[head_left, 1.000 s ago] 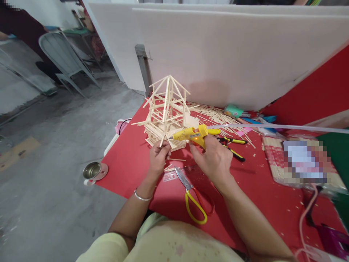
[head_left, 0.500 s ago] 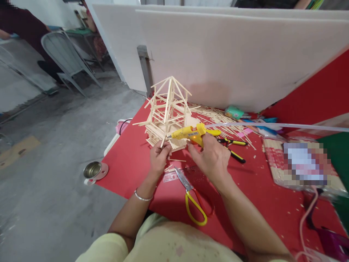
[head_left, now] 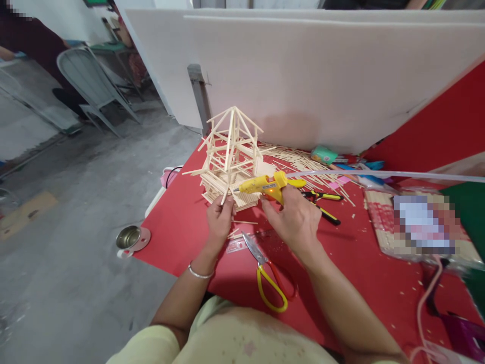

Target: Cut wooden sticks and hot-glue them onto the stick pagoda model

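A pavilion-like model of thin wooden sticks (head_left: 232, 146) stands on the red table, its pointed roof frame uppermost. At its near side my left hand (head_left: 220, 220) is closed, pinching the lower end of a thin wooden stick (head_left: 225, 194); whether this stick is joined to the model I cannot tell. My right hand (head_left: 297, 217) grips a yellow glue gun (head_left: 263, 184), its nozzle pointing left, close to the stick with a small gap. A long clear glue stick (head_left: 364, 174) runs out of the gun's back. Scissors (head_left: 265, 275) with yellow and red handles lie below my hands.
Loose sticks (head_left: 303, 164) and pliers (head_left: 329, 215) lie right of the model on the red table (head_left: 170, 222). Packed sticks (head_left: 382, 227) lie farther right. A metal cup (head_left: 131, 237) sits at the left edge. Pale boards (head_left: 303, 76) rise behind. One person (head_left: 34, 45) is at far left.
My left hand and the model's lower part appear slightly farther left, and the gap between nozzle and stick looks a little wider. The glue gun has hardly moved.
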Demonstrator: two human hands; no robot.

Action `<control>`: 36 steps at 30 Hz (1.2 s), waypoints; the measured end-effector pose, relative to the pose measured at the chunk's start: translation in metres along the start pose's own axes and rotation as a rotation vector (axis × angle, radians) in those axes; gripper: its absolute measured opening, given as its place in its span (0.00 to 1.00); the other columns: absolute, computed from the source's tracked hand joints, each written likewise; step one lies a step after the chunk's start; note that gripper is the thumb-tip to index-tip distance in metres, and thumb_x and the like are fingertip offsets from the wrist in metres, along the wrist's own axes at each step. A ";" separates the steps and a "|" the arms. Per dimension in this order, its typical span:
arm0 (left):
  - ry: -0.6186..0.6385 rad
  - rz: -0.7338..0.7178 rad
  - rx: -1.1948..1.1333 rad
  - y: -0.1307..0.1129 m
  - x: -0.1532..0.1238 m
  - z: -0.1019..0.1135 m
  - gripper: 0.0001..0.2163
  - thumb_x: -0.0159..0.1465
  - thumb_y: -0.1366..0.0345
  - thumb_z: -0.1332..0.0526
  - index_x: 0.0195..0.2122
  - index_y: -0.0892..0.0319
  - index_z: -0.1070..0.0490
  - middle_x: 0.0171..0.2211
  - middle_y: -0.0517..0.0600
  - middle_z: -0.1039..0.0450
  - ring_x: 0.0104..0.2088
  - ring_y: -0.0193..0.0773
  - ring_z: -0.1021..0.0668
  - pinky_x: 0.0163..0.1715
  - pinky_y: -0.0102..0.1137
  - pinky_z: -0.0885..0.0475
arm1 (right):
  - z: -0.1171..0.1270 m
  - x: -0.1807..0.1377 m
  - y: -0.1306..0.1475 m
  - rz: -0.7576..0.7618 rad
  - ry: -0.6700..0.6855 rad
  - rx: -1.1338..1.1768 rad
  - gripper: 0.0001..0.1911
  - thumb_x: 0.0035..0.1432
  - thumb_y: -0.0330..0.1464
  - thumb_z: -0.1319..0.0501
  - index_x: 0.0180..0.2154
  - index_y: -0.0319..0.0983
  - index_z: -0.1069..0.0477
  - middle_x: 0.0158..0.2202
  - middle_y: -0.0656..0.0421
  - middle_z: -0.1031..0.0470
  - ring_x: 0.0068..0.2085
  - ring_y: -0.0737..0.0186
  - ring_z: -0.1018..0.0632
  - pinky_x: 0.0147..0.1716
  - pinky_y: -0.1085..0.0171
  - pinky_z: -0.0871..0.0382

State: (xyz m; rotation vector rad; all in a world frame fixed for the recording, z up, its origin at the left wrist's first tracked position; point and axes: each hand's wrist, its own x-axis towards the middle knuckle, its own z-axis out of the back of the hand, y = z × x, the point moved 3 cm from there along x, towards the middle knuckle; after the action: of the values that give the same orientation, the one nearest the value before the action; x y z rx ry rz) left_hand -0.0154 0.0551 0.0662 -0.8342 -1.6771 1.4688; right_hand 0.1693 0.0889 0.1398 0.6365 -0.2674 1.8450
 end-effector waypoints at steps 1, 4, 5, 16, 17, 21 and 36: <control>-0.009 -0.017 0.036 -0.002 -0.001 0.000 0.18 0.67 0.54 0.39 0.23 0.59 0.32 0.18 0.44 0.35 0.19 0.30 0.34 0.22 0.27 0.38 | 0.000 -0.001 -0.001 -0.010 0.003 -0.002 0.20 0.66 0.47 0.45 0.43 0.37 0.29 0.32 0.56 0.24 0.31 0.61 0.27 0.28 0.62 0.53; -0.090 -0.061 0.161 -0.007 -0.003 0.001 0.18 0.67 0.54 0.40 0.23 0.59 0.32 0.18 0.44 0.37 0.20 0.30 0.35 0.23 0.27 0.40 | 0.000 -0.002 -0.003 -0.025 0.000 -0.001 0.21 0.65 0.48 0.44 0.42 0.37 0.28 0.32 0.56 0.24 0.31 0.61 0.27 0.28 0.62 0.53; -0.125 -0.077 0.205 -0.008 -0.004 0.002 0.18 0.67 0.53 0.39 0.24 0.59 0.31 0.18 0.43 0.38 0.21 0.30 0.36 0.23 0.27 0.41 | 0.000 -0.003 -0.004 -0.028 -0.005 0.001 0.21 0.65 0.48 0.44 0.42 0.37 0.28 0.32 0.56 0.24 0.32 0.61 0.27 0.28 0.62 0.53; -0.239 -0.214 0.452 -0.001 0.000 0.006 0.20 0.66 0.53 0.39 0.21 0.59 0.36 0.19 0.42 0.48 0.22 0.30 0.42 0.24 0.28 0.47 | -0.002 -0.008 -0.011 -0.046 -0.001 0.022 0.24 0.66 0.50 0.45 0.47 0.36 0.28 0.33 0.55 0.23 0.32 0.60 0.26 0.28 0.62 0.52; -0.237 -0.212 0.448 -0.001 0.001 0.006 0.20 0.67 0.53 0.39 0.21 0.59 0.37 0.19 0.42 0.48 0.22 0.30 0.42 0.24 0.28 0.47 | -0.002 -0.008 -0.012 -0.047 0.000 0.021 0.24 0.66 0.50 0.45 0.47 0.36 0.28 0.33 0.55 0.23 0.32 0.60 0.26 0.28 0.62 0.52; -0.210 -0.165 0.398 -0.002 0.002 0.006 0.22 0.66 0.51 0.40 0.21 0.59 0.38 0.19 0.43 0.48 0.22 0.30 0.42 0.23 0.28 0.47 | -0.001 -0.008 -0.012 -0.052 0.000 0.016 0.24 0.65 0.50 0.44 0.46 0.36 0.27 0.32 0.56 0.23 0.31 0.61 0.26 0.28 0.62 0.52; -0.133 -0.073 0.265 0.004 0.005 0.008 0.22 0.65 0.49 0.38 0.21 0.59 0.35 0.18 0.43 0.43 0.21 0.31 0.40 0.23 0.28 0.44 | 0.010 -0.012 -0.013 -0.107 0.031 0.014 0.27 0.64 0.56 0.44 0.43 0.38 0.29 0.32 0.56 0.24 0.33 0.58 0.25 0.28 0.63 0.50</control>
State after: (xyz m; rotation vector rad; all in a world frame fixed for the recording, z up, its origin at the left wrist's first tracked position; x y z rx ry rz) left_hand -0.0251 0.0561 0.0618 -0.5359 -1.5454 1.6809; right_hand 0.1867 0.0795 0.1400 0.6203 -0.1962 1.7539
